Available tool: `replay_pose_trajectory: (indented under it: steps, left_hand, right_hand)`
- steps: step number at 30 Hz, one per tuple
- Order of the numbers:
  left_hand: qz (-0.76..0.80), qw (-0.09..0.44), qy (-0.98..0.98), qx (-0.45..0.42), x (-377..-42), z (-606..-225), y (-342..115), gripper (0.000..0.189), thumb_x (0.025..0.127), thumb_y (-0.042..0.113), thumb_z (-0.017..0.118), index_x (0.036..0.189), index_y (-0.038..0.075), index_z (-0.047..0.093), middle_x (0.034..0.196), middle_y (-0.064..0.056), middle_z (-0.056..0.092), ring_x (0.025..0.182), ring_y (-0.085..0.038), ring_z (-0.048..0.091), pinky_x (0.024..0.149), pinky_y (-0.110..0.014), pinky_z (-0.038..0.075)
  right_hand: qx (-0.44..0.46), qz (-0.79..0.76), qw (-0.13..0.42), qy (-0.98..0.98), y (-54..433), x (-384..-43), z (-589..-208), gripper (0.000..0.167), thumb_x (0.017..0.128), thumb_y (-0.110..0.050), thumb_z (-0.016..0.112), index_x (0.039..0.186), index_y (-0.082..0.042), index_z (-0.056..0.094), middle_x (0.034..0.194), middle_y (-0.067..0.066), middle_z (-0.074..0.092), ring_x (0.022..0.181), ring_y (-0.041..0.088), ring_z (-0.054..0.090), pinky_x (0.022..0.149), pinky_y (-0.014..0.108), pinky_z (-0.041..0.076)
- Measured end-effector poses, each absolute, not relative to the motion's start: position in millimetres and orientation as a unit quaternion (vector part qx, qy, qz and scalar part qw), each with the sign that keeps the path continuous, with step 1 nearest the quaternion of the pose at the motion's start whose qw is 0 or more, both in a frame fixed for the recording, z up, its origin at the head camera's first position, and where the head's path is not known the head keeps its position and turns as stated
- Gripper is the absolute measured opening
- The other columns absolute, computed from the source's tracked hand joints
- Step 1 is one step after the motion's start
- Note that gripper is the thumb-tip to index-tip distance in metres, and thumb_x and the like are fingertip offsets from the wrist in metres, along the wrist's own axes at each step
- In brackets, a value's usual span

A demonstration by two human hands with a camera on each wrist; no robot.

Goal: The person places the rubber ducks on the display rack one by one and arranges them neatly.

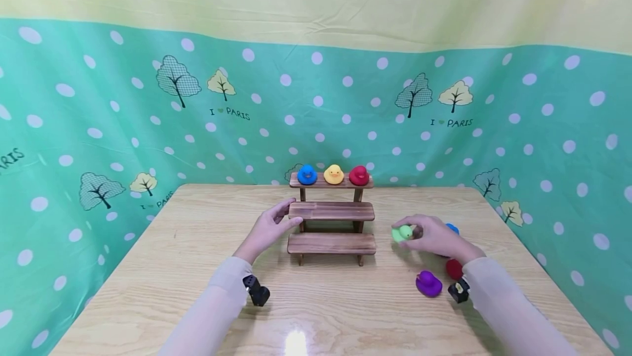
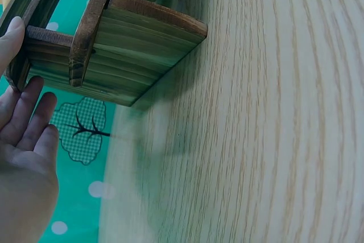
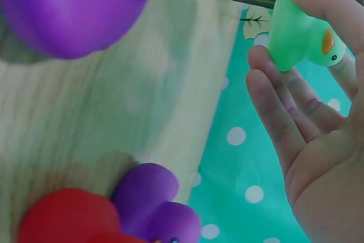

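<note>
A three-tier wooden stand [image 1: 332, 243] is in the middle of the table in the head view. My left hand [image 1: 269, 230] grips the left end of its middle plank, thumb at the front and fingers behind. In the left wrist view, the thumb and fingertips [image 2: 35, 86] show on opposite sides of the plank's end. Right of the stand, my right hand [image 1: 430, 235] pinches a light green rubber duck [image 1: 402, 233] between thumb and fingers. The right wrist view shows this duck [image 3: 296, 32] with its orange bill towards the palm.
A blue duck [image 1: 307, 175], a yellow duck [image 1: 333, 174] and a red duck [image 1: 359, 175] stand on the top plank. On the table at right are a purple duck [image 1: 428, 284], a red duck [image 1: 453, 269] and a partly hidden blue duck [image 1: 452, 228]. A patterned curtain [image 1: 340, 109] hangs behind.
</note>
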State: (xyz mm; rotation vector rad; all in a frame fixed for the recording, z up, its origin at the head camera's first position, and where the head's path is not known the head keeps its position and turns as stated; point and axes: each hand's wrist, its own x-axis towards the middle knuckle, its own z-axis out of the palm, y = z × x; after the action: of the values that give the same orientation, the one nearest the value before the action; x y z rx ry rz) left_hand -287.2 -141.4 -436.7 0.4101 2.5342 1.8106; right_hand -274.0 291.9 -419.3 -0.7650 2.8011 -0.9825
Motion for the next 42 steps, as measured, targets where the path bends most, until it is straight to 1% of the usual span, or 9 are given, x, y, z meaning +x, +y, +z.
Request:
replay_pose_trajectory:
  steps: [3,6,10,16,20,27,30,35,42]
  left_hand:
    - [0.578,0.002,0.806,0.129,-287,-437,-141,0.071,0.09,0.041,0.076,0.149,0.015,0.049,0.143,-0.01,0.054,0.136,-0.025,0.047,0.117,-0.038,0.032]
    - [0.578,0.004,0.805,0.131,-286,-436,-141,0.071,0.09,0.039,0.076,0.15,0.013,0.048,0.144,-0.012,0.053,0.137,-0.027,0.046,0.117,-0.039,0.032]
    - [0.577,0.001,0.805,0.137,-283,-432,-139,0.069,0.092,0.035,0.075,0.15,0.01,0.047,0.145,-0.016,0.052,0.137,-0.03,0.045,0.118,-0.042,0.031]
    - [0.578,0.005,0.805,0.134,-284,-433,-140,0.07,0.092,0.036,0.075,0.151,0.01,0.046,0.145,-0.015,0.052,0.138,-0.03,0.044,0.118,-0.041,0.03]
    - [0.58,0.005,0.804,0.131,-286,-437,-141,0.072,0.091,0.039,0.076,0.151,0.012,0.047,0.147,-0.013,0.051,0.139,-0.028,0.043,0.118,-0.039,0.03]
    - [0.582,0.009,0.804,0.124,-285,-436,-141,0.071,0.091,0.04,0.076,0.15,0.014,0.047,0.147,-0.01,0.05,0.14,-0.026,0.042,0.118,-0.037,0.03]
    - [0.581,0.009,0.805,0.124,-285,-435,-141,0.071,0.09,0.04,0.076,0.15,0.014,0.047,0.148,-0.01,0.049,0.14,-0.026,0.041,0.118,-0.037,0.03]
    - [0.577,0.008,0.807,0.127,-286,-437,-141,0.072,0.09,0.041,0.076,0.15,0.014,0.047,0.15,-0.011,0.047,0.14,-0.027,0.041,0.118,-0.038,0.03]
    - [0.573,0.001,0.809,0.135,-286,-435,-141,0.071,0.091,0.042,0.075,0.15,0.014,0.048,0.149,-0.01,0.048,0.139,-0.027,0.042,0.118,-0.039,0.03]
  right_hand:
    - [-0.257,-0.323,0.032,0.91,290,-272,-414,0.043,0.085,-0.023,0.082,0.125,-0.016,0.069,0.095,-0.003,0.066,0.075,0.014,0.061,0.062,0.028,0.052]
    - [-0.259,-0.324,0.023,0.91,287,-270,-409,0.043,0.085,-0.021,0.082,0.126,-0.016,0.069,0.097,-0.002,0.066,0.078,0.014,0.063,0.065,0.028,0.055]
    - [-0.256,-0.322,0.008,0.912,281,-268,-400,0.044,0.084,-0.025,0.083,0.125,-0.018,0.069,0.098,-0.002,0.066,0.078,0.015,0.062,0.065,0.029,0.056]
    - [-0.256,-0.315,-0.013,0.914,270,-266,-385,0.042,0.084,-0.026,0.083,0.124,-0.021,0.069,0.095,-0.004,0.065,0.077,0.016,0.061,0.065,0.03,0.056]
    - [-0.266,-0.313,-0.027,0.912,261,-263,-379,0.042,0.085,-0.027,0.083,0.124,-0.019,0.069,0.092,-0.005,0.065,0.077,0.014,0.061,0.064,0.03,0.056]
    - [-0.281,-0.325,-0.059,0.901,238,-263,-374,0.043,0.084,-0.024,0.084,0.123,-0.015,0.071,0.107,-0.001,0.068,0.082,0.012,0.064,0.07,0.027,0.059]
    - [-0.293,-0.323,-0.074,0.897,228,-264,-373,0.041,0.083,-0.022,0.084,0.121,-0.016,0.071,0.104,-0.003,0.068,0.081,0.012,0.064,0.071,0.027,0.059]
    - [-0.301,-0.323,-0.086,0.893,209,-266,-373,0.04,0.084,-0.025,0.084,0.121,-0.017,0.07,0.099,-0.006,0.066,0.081,0.014,0.063,0.07,0.03,0.06]
    - [-0.315,-0.329,-0.106,0.884,177,-271,-374,0.037,0.085,-0.027,0.083,0.119,-0.016,0.071,0.097,-0.006,0.065,0.082,0.013,0.062,0.071,0.032,0.058]
